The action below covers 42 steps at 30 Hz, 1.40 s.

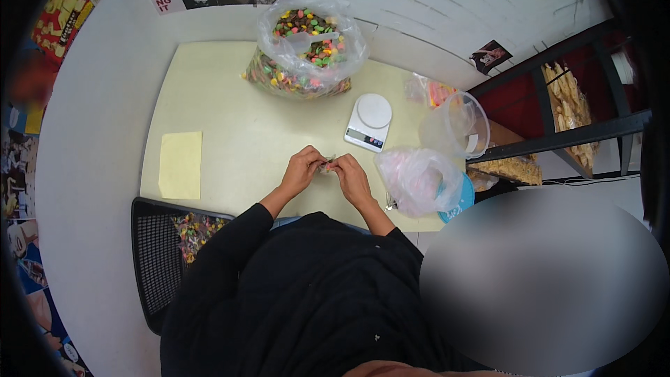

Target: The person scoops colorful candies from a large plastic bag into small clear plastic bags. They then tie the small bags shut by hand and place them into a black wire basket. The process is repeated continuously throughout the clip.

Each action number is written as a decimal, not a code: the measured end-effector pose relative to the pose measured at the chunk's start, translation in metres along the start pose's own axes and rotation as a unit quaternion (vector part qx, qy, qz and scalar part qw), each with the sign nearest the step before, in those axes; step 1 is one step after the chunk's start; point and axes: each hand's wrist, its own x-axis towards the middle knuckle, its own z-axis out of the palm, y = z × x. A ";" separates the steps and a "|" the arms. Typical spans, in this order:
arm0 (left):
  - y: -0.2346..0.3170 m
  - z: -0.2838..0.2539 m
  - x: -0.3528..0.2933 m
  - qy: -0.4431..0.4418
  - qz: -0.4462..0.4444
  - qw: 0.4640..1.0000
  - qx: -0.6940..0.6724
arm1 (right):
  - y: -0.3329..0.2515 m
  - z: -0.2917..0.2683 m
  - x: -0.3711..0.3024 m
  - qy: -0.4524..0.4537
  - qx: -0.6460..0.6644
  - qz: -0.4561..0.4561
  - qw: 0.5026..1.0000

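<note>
At the lower left of the frame I see a black mesh basket (155,265) beside the person's sleeve, with a heap of small multicoloured candy packets (195,232) lying in it, low and close, likely so that finished pieces can be dropped in without a reach. Just above it, at mid-left, a pale yellow sheet of paper (180,165) lies flat on the cream-coloured counter (230,98).

In the middle of the frame both hands meet just above the counter edge. My left hand (301,171) and my right hand (352,178) each pinch an end of a small clear packet (326,164); both grips are closed on it, fingertips nearly touching, held near the body. What is inside it is too small to tell.

At upper centre a large clear plastic bag (307,49) stands with its mouth rolled open, full of loose multicoloured candies with a pale scoop resting on top. To its right a small white digital kitchen scale (370,122) sits with nothing on its plate, near the hands.

At mid-right a crumpled pinkish clear bag (417,180) lies beside my right hand, and a clear round plastic tub (457,124) behind it looks empty.
</note>
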 end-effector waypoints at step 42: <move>0.002 -0.004 0.016 -0.016 -0.096 0.994 -0.050 | -0.004 -0.029 0.012 -0.026 0.042 0.130 0.990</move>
